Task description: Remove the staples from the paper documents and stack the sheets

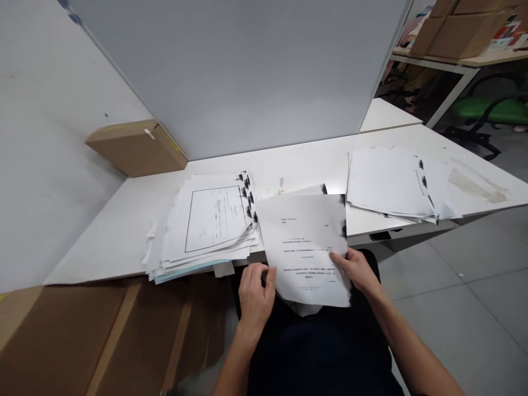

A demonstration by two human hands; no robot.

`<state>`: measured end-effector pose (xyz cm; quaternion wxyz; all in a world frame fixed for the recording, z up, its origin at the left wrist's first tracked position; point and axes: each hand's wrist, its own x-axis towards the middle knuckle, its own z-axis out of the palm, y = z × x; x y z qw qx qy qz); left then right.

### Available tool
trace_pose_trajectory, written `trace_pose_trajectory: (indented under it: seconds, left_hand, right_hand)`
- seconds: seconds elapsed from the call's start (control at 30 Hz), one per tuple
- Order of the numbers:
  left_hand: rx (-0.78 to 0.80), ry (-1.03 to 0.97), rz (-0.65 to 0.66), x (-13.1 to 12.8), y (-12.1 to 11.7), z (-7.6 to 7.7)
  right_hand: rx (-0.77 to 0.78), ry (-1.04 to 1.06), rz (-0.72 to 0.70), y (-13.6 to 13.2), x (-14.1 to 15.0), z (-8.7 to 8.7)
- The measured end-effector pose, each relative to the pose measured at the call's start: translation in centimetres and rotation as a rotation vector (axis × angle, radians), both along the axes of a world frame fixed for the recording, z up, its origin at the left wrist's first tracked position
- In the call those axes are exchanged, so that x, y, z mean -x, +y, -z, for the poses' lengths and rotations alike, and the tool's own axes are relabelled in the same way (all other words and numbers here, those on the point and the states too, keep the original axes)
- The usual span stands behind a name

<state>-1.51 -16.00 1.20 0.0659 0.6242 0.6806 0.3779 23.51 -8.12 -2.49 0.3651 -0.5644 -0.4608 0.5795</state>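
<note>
A printed sheet of paper (305, 236) with black smudges down its right edge tilts over the front of the desk, above my lap. My right hand (358, 268) pinches its right edge, thumb on top and the other fingers mostly hidden behind. Beside the sheet's lower left edge is my left hand (256, 289), its fingers loosely curled and a gap between thumb and forefinger. The thumb is close to the paper; whether it touches I cannot tell. Part of another sheet (317, 190) shows behind the held one. Left of it lies a thick stack of papers (214, 220), a framed page on top.
On the right of the white desk (470, 151) lies a fanned pile of papers (383, 181). A grey-white panel (247, 71) stands along the back. A cardboard box (136, 146) leans in the left corner. Large cartons (61, 341) stand below the desk; a green chair (490, 110) is far right.
</note>
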Motion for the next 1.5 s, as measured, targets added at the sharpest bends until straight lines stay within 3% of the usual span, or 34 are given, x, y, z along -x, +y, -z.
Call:
trace_pose_trajectory:
  seconds: [0.1, 0.17, 0.27, 0.37, 0.47, 0.57, 0.77, 0.87, 0.97, 1.17, 1.37, 1.5]
  left_hand:
    - [0.345, -0.244, -0.063, 1.6, 1.1, 1.4]
    - [0.453, -0.539, -0.021, 1.5, 2.0, 2.4]
    - [0.412, -0.961, 0.041, -0.1, 3.2, 3.6]
    - [0.277, -1.126, 0.039, -2.1, 3.7, 3.5]
    - [0.16, -1.05, 0.012, -3.3, 3.8, 1.5]
    - [0.05, -0.91, 0.018, -3.4, 4.1, -1.9]
    - [-0.347, -0.767, 0.1, -2.8, 7.1, -9.9]
    - [-0.528, -0.781, 0.183, -2.3, 9.1, -11.9]
    - [-0.569, -0.775, 0.216, -1.6, 10.7, -11.7]
    - [-0.421, -0.762, 0.184, -1.3, 11.6, -9.3]
    - [-0.461, -0.749, 0.185, -1.4, 11.7, -9.7]
    - [-0.392, -0.796, 0.219, -1.0, 11.9, -8.7]
  right_hand:
    - [0.01, -0.005, -0.007, -0.7, -1.6, 0.5]
    - [-0.004, -0.021, -0.017, -1.1, -2.1, 0.6]
    - [-0.067, -0.122, -0.036, -1.4, -2.2, 0.5]
    - [-0.165, -0.228, -0.02, -1.5, -2.0, 0.2]
    - [-0.23, -0.265, 0.041, -1.2, -2.0, -0.4]
    - [-0.31, -0.211, 0.107, -0.2, -1.8, -2.1]
    - [-0.568, 0.032, 0.194, 3.6, -0.3, -9.3]
    - [-0.683, 0.131, 0.184, 6.0, 0.6, -11.7]
    - [-0.681, 0.182, 0.112, 8.1, 1.5, -11.8]
    - [-0.611, 0.217, -0.041, 9.4, 2.5, -9.5]
    - [-0.641, 0.213, -0.017, 9.3, 2.4, -9.5]
    - [-0.59, 0.197, -0.04, 9.5, 2.4, -8.1]
